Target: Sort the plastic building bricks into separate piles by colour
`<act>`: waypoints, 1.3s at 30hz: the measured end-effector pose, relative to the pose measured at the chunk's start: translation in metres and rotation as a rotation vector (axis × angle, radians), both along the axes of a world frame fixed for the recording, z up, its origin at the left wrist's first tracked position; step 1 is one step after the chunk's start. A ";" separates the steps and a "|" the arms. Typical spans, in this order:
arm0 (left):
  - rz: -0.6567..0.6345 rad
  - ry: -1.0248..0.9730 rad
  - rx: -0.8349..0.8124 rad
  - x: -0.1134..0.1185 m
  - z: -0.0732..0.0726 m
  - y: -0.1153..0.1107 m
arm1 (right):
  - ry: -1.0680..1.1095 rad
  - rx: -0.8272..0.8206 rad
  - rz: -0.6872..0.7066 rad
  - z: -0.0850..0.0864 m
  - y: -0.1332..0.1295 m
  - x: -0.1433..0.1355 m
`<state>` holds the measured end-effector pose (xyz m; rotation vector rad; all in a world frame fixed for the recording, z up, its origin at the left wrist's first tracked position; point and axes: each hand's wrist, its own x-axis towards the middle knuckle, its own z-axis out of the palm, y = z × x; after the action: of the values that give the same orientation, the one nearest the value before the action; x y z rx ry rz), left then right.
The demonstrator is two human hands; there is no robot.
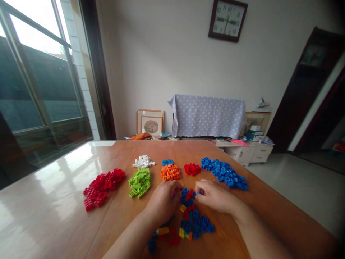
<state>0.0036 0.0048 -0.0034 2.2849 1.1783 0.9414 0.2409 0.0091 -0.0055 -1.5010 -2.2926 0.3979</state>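
Observation:
A loose mix of small building bricks, mostly blue round pieces with some red, yellow, green and orange ones, lies on the table between my forearms. My left hand is at the far left side of this mix, its fingers curled together. Bits of red and blue show by its fingertips, but what it grips is mostly hidden. Across from it, my right hand pinches at the mix's right side, with a small blue brick at its fingertips. A yellow brick lies between the two hands.
Sorted piles stand farther back on the wooden table: red bricks, lime green bricks, white bricks, orange bricks, a smaller red pile and blue bricks. A cloth-covered object stands beyond the table.

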 end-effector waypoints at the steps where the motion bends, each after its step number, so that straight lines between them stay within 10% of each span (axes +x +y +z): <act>1: -0.001 0.002 0.001 0.000 0.000 0.000 | -0.006 0.011 -0.002 0.001 -0.001 -0.001; 17: -0.028 0.024 0.017 0.000 -0.002 0.001 | 0.070 -0.028 0.133 -0.004 0.002 -0.015; 29: 0.007 0.065 0.021 -0.004 -0.003 0.006 | 0.766 0.257 -0.649 -0.019 0.060 0.098; 39: 0.060 0.158 0.072 -0.011 0.002 0.010 | 0.606 0.313 -0.621 0.003 0.075 0.089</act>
<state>-0.0078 0.0143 -0.0015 2.4319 1.3039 0.8497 0.3304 0.0837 -0.0029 -1.5585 -1.2819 0.2484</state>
